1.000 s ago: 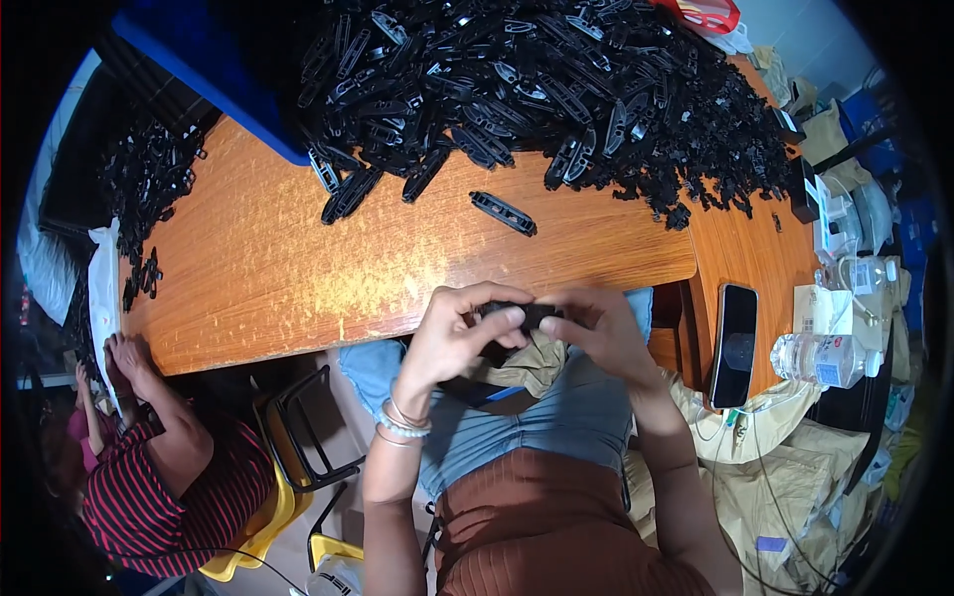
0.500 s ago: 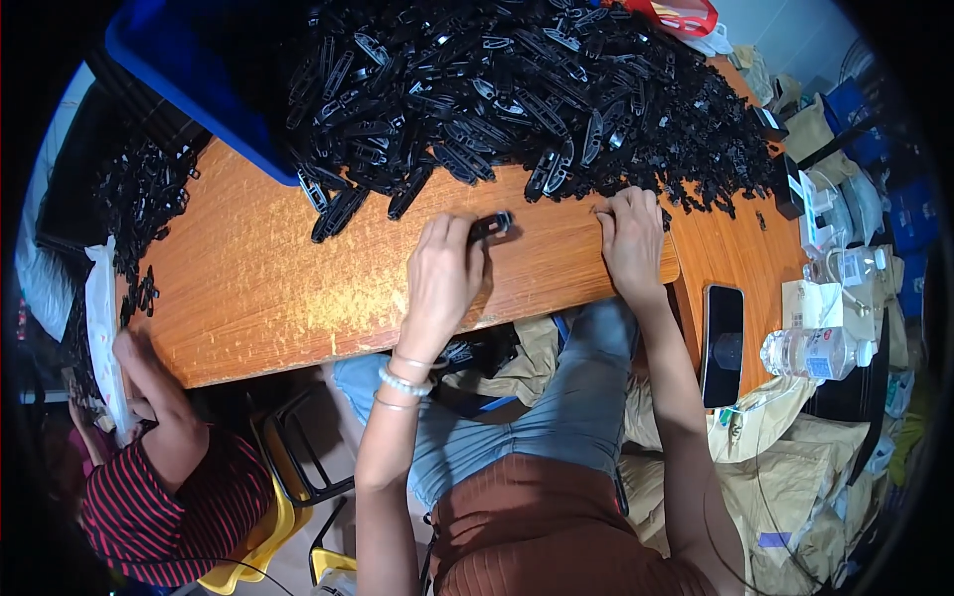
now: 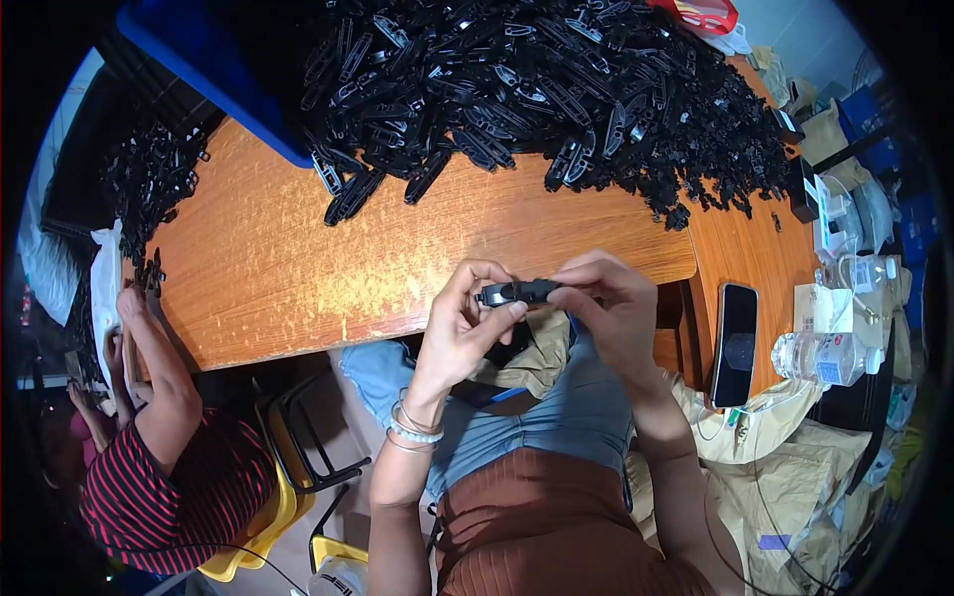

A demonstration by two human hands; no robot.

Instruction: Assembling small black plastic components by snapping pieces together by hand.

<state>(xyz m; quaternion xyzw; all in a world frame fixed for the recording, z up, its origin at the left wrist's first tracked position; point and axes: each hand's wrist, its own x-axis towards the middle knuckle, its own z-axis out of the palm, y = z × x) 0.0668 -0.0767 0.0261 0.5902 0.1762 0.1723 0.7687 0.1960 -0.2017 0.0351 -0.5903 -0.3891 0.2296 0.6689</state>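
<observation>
Above the table's front edge, my left hand (image 3: 467, 320) grips one end of a long black plastic part (image 3: 505, 293) between thumb and fingers. My right hand (image 3: 614, 303) pinches the other end of it, so both hands hold it roughly level. Whether a smaller piece sits under the right fingertips is hidden. Beyond my hands, a big heap of similar long black parts (image 3: 477, 89) covers the far side of the wooden table (image 3: 298, 268). Toward its right the heap turns into small black pieces (image 3: 711, 169).
A blue bin (image 3: 214, 79) tilts at the far left beside the heap. On the right lie a phone (image 3: 735, 343) and plastic bottles (image 3: 825, 356). A co-worker in a striped top (image 3: 179, 487) sits at left by another black pile (image 3: 149, 184). Brown sacks (image 3: 795, 467) lie at lower right.
My left hand has brought the black part nearer to me, off the tabletop. My right hand has left the edge of the small pieces and come to the part's other end.
</observation>
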